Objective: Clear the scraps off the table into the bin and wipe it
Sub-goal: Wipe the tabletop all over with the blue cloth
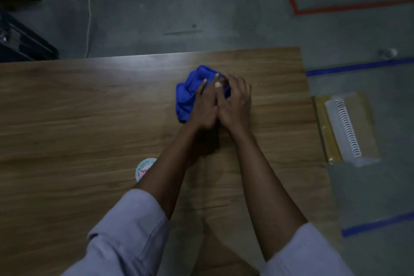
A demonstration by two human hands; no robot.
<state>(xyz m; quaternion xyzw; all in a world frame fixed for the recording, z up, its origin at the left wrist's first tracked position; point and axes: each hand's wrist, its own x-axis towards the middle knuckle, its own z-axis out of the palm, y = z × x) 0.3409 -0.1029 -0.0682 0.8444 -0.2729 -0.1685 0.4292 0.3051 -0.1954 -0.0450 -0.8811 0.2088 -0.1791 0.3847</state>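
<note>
Now: blue cloth (189,94) bunched on table (89,107); our left hand (205,107) presses straight-fingered, right hand (236,101) grips (wadding to wipe, we judge).

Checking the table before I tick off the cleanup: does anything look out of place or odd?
A round printed disc, lid or sticker I cannot tell, lies on the wooden table, half hidden by the left forearm. The blue cloth is bunched up, not spread flat.
</note>
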